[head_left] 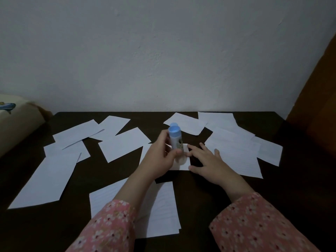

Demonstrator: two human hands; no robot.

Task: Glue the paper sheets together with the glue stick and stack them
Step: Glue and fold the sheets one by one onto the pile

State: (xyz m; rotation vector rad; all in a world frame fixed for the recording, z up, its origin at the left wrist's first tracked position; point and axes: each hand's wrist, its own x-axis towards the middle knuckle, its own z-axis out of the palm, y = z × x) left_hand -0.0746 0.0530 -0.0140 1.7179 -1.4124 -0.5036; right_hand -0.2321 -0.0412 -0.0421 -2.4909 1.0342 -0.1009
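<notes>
At the table's centre, the left hand (160, 157) is wrapped around the glue stick (175, 138), holding it nearly upright with its blue end up and its lower end on a small paper sheet (183, 165). At that sheet's 3 o'clock edge, the right hand (207, 160) rests with fingers spread flat, holding nothing. More white sheets (123, 144) lie scattered over the dark table (87, 179) from 9 o'clock round to 3 o'clock, and one lies at 6 o'clock beneath the pink floral sleeves (254, 220).
</notes>
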